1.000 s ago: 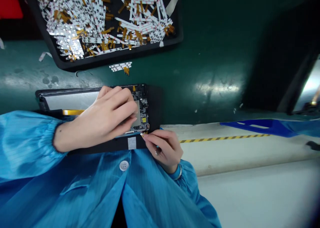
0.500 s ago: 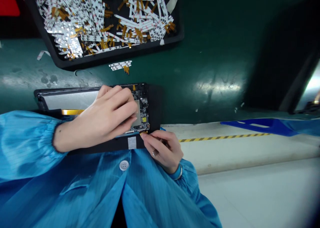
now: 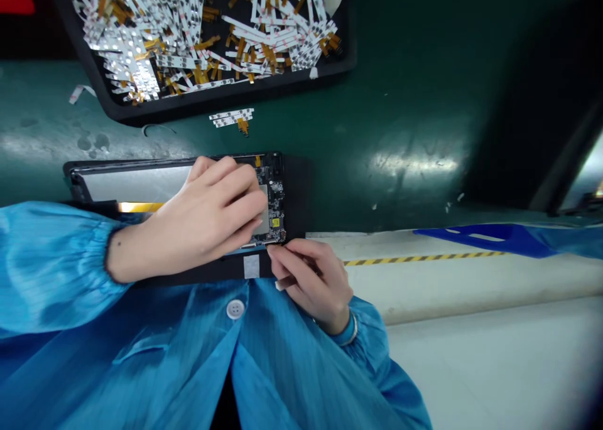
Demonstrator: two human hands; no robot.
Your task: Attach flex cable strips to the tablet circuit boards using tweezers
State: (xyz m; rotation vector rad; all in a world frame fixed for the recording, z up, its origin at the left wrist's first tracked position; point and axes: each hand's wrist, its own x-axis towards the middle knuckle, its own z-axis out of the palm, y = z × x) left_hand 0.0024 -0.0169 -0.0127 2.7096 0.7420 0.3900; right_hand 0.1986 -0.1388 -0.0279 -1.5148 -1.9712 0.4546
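An opened tablet (image 3: pixel 136 184) lies on the table close to my body, its bare circuit board (image 3: pixel 276 198) at the right end. My left hand (image 3: pixel 217 210) rests over the board with its fingers curled and close together. Its fingertips are partly hidden, so what they press or hold does not show. At the lower right corner of the tablet, my right hand (image 3: pixel 313 279) has its thumb and forefinger pinched together at the edge. Whatever is between those fingertips is too small to make out. An orange ribbon (image 3: pixel 141 207) crosses the tablet left of my left hand.
Beyond the tablet stands a black tray (image 3: pixel 226 94) heaped with white strips (image 3: pixel 179 16) that have orange flex tails. A few such strips (image 3: pixel 230 117) lie on the green table (image 3: pixel 377 135) between tray and tablet. A dark panel (image 3: pixel 522 116) is at the right.
The orange bit seen at my right fingertips is now hidden. My right hand has turned slightly and stays at the corner. Tablet and left hand appear a little further right; the whole view has shifted.
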